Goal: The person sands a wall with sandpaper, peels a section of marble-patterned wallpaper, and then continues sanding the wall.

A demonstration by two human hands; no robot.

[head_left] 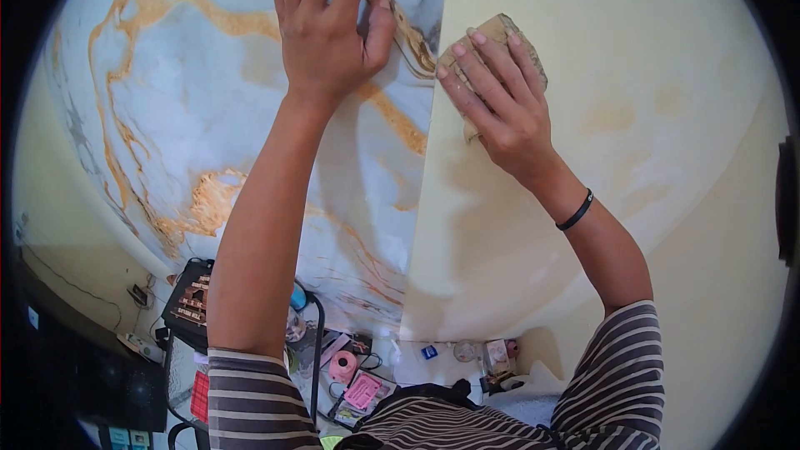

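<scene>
The right hand (518, 129), fingers (483, 77) parted, is clasping a likely soft, light sponge (497, 31), best held broadside, the left hand's (329, 42) fingers spread.

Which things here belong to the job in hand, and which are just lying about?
Job in hand:
- tan block under the right hand
- cream wall
- marbled sheet, by the left hand

Apparently lying about:
- pink tray
- blue packet
- lettered black box
</scene>
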